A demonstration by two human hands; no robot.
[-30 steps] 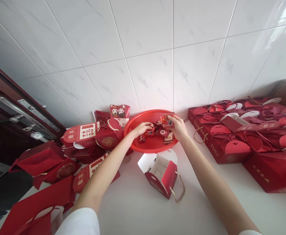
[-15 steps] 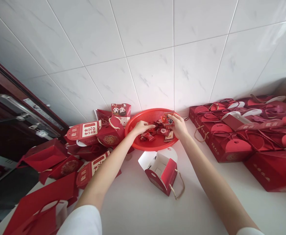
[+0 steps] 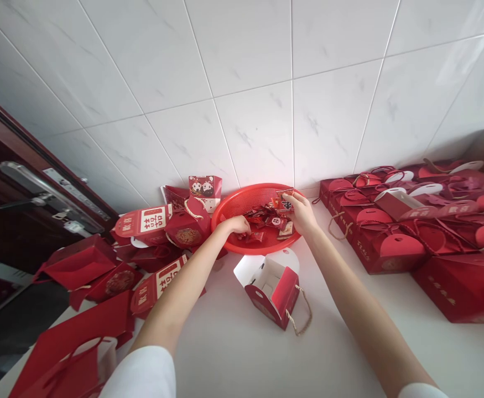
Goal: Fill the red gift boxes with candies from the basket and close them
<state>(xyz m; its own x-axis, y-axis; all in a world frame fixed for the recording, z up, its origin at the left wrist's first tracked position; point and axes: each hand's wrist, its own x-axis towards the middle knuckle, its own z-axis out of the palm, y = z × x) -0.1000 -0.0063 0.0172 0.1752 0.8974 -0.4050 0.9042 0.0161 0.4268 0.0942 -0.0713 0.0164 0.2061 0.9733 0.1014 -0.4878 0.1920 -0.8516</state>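
Head view: right hand (image 3: 302, 213) pinches a packet (image 3: 282, 205) within the red basket (image 3: 258, 251), frame centre; left hand (image 3: 237, 225) curls among wrapped sweets (image 3: 275, 221) there, its hold indeterminable. A slack right-hand pinch could drop the packet onto the table (image 3: 225, 342).

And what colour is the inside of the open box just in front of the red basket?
The open box is white inside, seen best in the head view.

We look from head height, forward and down along both arms (image 3: 187, 293), over a white table (image 3: 233, 348) to a red basket (image 3: 233, 204) within reach; tiled wall (image 3: 254, 127) fills most of the upper half.
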